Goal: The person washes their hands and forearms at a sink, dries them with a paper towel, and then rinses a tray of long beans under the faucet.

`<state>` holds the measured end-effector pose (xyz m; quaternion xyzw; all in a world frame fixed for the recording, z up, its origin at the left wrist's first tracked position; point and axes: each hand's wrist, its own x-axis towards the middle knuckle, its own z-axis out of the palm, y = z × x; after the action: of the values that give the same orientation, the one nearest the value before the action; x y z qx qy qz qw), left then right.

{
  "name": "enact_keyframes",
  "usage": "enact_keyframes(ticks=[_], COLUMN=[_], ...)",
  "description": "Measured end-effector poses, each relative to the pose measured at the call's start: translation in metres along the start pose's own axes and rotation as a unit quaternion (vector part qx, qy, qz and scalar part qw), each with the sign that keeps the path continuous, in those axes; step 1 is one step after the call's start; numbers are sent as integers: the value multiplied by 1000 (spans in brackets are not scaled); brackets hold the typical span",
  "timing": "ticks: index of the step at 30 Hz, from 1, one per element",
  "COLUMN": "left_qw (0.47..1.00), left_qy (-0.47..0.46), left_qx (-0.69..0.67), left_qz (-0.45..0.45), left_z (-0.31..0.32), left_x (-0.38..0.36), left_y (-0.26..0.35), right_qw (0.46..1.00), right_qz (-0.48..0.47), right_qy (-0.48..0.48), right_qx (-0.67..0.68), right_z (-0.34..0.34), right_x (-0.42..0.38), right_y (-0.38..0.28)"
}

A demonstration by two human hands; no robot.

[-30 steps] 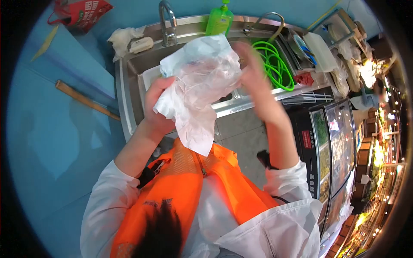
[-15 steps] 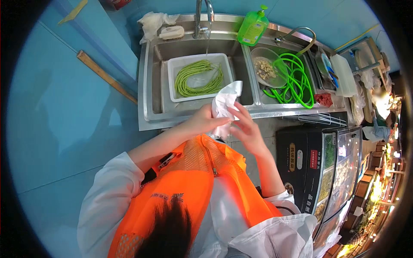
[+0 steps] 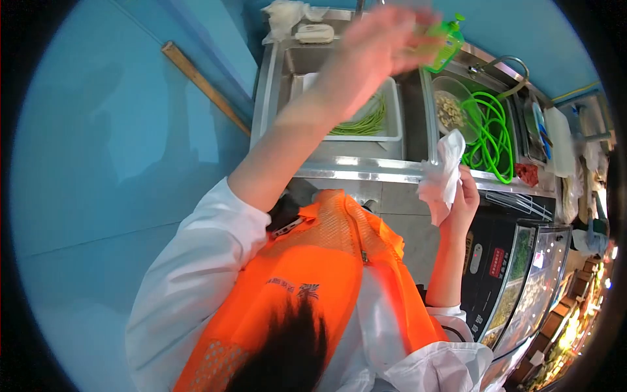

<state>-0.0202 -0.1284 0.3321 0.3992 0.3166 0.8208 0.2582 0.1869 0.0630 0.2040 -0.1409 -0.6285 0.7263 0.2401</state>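
My left hand (image 3: pixel 385 42), smeared by motion, is raised over the back of the left sink at the faucet (image 3: pixel 360 8). It covers most of the faucet, and I cannot make out its finger posture or whether it touches the faucet. In my right hand (image 3: pixel 466 199) is a crumpled white paper towel (image 3: pixel 447 171), held in front of the sink's front edge. Below my left forearm, a white plastic tub (image 3: pixel 393 108) sits in the left sink (image 3: pixel 413 127). Long green beans (image 3: pixel 359 124) lie in the tub, partly hidden by the arm.
A green soap bottle (image 3: pixel 449 49) stands behind the sinks. The right sink holds a bowl of pale pieces (image 3: pixel 449 110) and a coiled green hose (image 3: pixel 501 140). A red cloth (image 3: pixel 526 174) lies on the counter's right. A black display case (image 3: pixel 486 261) stands below right.
My left hand has let go of the paper towel and moved up to the faucet. My right hand has carried the towel to the right. The view has shifted left.
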Motion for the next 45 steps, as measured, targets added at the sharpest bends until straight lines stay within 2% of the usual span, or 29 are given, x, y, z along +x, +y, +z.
enact_keyframes(ticks=[2, 4, 6, 8, 9, 11, 12, 14, 17, 20, 21, 23, 24, 26, 27, 28, 30, 31, 33, 35, 37, 40, 41, 43, 45], left_qw=[992, 975, 921, 826, 779, 712, 688, 663, 673, 765, 815, 903, 936, 949, 937, 916, 872, 854, 848, 860, 874, 877, 874, 860, 850], left_qy=[-45, 8, 83, 114, 113, 102, 101, 108, 146, 246, 290, 335, 324, 227, 145, 55, -52, -75, -80, -90, -97, -134, -136, -109, -109], left_qx=[68, 209, 379, 514, 551, 582, 588, 588, 572, 478, 410, 243, 140, -23, -98, -171, -282, -321, -307, -244, -171, -126, -97, -15, -19], left_qz=[93, 81, -35, -203, -277, -380, -414, -450, -445, -356, -289, -114, 9, 218, 303, 358, 396, 403, 425, 440, 444, 445, 456, 498, 515], left_z=[0, -28, -76, -123, -140, -159, -163, -162, -158, -151, -138, -104, -75, -24, 0, 22, 55, 67, 77, 76, 86, 92, 91, 83, 82], left_x=[4, -16, -59, -112, -137, -179, -194, -213, -211, -185, -161, -118, -95, -69, -62, -59, -60, -61, -58, -53, -48, -48, -49, -56, -59], left_y=[29, 30, 3, -48, -77, -140, -168, -209, -225, -201, -173, -99, -41, 53, 91, 127, 165, 174, 171, 167, 150, 145, 148, 165, 169], right_qw=[1000, 999, 997, 990, 983, 942, 909, 861, 845, 816, 811, 839, 898, 980, 997, 999, 989, 980, 940, 876, 842, 879, 885, 927, 949], right_qz=[-11, -18, -3, -61, -86, -157, -194, -260, -348, -448, -462, -434, -328, -107, 3, 52, 140, 185, 302, 391, 385, 262, 244, 237, 240], right_qy=[-13, -29, -59, -78, -102, -216, -289, -345, -274, -218, -215, -160, -134, -74, -34, 15, -24, -41, -140, -281, -377, -391, -359, -268, -180], right_qx=[8, -26, -41, -97, -129, -201, -229, -269, -300, -291, -289, -288, -259, -151, -73, -5, 41, 61, 78, 31, -14, -78, -171, -112, 94], right_z=[34, 48, 60, 69, 78, 101, 116, 140, 147, 146, 144, 130, 112, 90, 86, 97, 101, 103, 103, 114, 134, 144, 142, 126, 102], right_x=[-3, -8, -11, -12, -13, -16, -18, -23, -26, -23, -22, -16, -10, -1, 2, 6, 8, 10, 4, -14, -24, -22, -16, -3, 12], right_y=[-23, -25, -29, -29, -34, -48, -56, -60, -47, -45, -51, -50, -51, -53, -55, -51, -35, -28, 2, 6, -32, -67, -81, -80, -66])
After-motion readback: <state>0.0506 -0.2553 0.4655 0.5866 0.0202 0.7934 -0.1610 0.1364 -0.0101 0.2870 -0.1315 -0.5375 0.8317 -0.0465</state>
